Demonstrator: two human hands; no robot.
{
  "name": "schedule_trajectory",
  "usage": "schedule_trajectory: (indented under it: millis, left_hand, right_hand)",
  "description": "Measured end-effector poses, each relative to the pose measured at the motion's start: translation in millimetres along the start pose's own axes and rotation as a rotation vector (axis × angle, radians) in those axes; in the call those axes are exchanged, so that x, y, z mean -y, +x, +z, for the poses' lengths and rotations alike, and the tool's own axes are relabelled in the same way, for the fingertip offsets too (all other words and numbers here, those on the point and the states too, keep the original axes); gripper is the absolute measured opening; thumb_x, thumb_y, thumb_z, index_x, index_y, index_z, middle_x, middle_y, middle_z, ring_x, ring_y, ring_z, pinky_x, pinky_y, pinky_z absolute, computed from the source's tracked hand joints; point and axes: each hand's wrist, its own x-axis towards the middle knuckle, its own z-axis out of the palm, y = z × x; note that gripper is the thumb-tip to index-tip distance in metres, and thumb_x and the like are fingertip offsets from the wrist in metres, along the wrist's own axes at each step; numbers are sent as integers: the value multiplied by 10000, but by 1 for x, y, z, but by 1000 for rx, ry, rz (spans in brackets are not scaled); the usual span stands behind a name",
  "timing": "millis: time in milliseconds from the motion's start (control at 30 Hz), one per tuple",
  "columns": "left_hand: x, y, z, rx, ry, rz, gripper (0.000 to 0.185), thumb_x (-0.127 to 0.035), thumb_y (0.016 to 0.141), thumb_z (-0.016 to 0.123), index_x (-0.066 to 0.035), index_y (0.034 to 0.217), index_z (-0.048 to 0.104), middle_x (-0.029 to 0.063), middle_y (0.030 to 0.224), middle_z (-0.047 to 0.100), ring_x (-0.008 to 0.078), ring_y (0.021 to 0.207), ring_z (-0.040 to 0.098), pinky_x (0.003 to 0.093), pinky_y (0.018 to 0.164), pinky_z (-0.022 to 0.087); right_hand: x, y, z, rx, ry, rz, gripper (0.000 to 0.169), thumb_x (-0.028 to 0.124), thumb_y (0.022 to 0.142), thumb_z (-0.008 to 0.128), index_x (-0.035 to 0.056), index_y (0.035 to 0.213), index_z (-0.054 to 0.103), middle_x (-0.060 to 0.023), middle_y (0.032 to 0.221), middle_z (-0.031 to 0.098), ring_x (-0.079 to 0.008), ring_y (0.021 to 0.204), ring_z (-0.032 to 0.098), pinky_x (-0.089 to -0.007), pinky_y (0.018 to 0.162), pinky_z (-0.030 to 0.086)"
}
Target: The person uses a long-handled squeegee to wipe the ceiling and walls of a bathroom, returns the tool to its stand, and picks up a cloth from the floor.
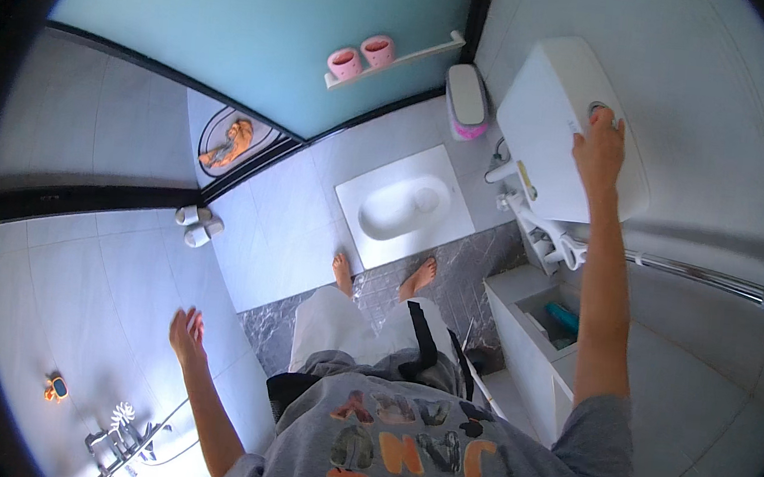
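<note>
My right hand [600, 148] rests on top of a white plastic toilet cistern [549, 117] on the wall, its fingertips at the round flush button [596, 109]. My left hand [188, 334] hangs in the air at the left, fingers loosely curled and nothing in them. In front of my bare feet, a white squat toilet pan [405, 206] is set in the tiled floor. A white pipe [501, 172] is beside the cistern's lower part.
Pink slippers [345, 63] sit on a rail [397, 61] on the frosted glass panel [258, 23]. A narrow bin [468, 99] stands in the corner. Grey slippers [198, 225] are by the doorway. At the right are a chrome rail [706, 277] and a ledge with a recess [522, 346].
</note>
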Motion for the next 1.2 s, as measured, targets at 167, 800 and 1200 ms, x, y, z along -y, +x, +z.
schedule_trajectory:
  millis: [167,800,1200]
  left_hand:
    - [41,-2,-41,-102,-209,-160,405,-220,825,535,-24,1163,431,116,1027,564,187,851,562,260,676,447]
    - [-49,28,18,739,-142,216,242,-135,837,511,18,1024,521,92,889,588,126,787,572,226,742,444]
    - [-116,-43,33,1105,-197,443,161,-72,832,503,15,951,569,77,822,592,136,771,552,268,742,439]
  right_hand:
    - [5,8,13,45,-26,31,418,98,641,699,38,942,415,-160,875,559,-325,871,556,-396,833,425]
    - [354,-147,-139,762,2383,-188,907,757,708,199,137,1363,90,-255,1347,194,-478,1148,328,-622,895,268]
    - [403,-191,-196,486,1207,-969,831,744,698,293,183,1311,275,-160,1354,255,-417,1235,215,-639,939,148]
